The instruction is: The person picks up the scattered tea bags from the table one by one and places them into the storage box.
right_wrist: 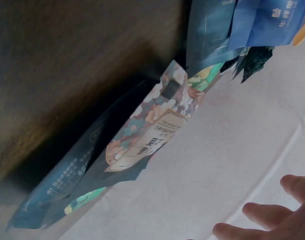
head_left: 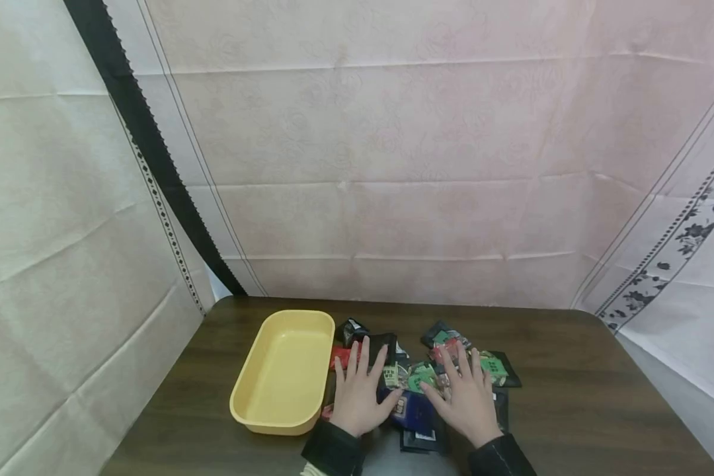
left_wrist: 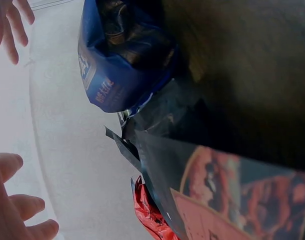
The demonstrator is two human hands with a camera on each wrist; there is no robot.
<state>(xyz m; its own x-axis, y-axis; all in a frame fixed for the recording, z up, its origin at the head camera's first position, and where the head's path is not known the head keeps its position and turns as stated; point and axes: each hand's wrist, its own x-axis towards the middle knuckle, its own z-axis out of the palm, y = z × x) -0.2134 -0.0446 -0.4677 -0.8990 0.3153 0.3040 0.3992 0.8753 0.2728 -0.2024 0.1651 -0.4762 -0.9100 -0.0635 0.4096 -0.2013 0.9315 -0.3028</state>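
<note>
I judged the packets [head_left: 421, 377] light and soft, with slick film that might slide under flat fingertips, so I would have taken each by a sealed edge or a corner, pinching gently in case the contents could crush. The blue packet [head_left: 415, 411] looked plump and rounded in the left wrist view, likely the easiest to grasp by its body; the flower-patterned packet [right_wrist: 152, 120] looked flatter and stiffer, with a pale printed label. Around them I saw a red packet [head_left: 342, 356], glossy and creased, a black packet [head_left: 383, 344] and several with green panels. They lay in a loose, overlapping spread on the table, beneath and between the hands. The left hand [head_left: 357, 400] and right hand [head_left: 467, 406] hung over them, palms down, fingers spread wide, with hold of nothing; the wrist views showed fingertips apart from the packets. Just left of the spread sat a yellow tub [head_left: 285, 377] on the dark wooden table [head_left: 577, 383], and a pale, creased cloth [head_left: 404, 165] rose behind.
</note>
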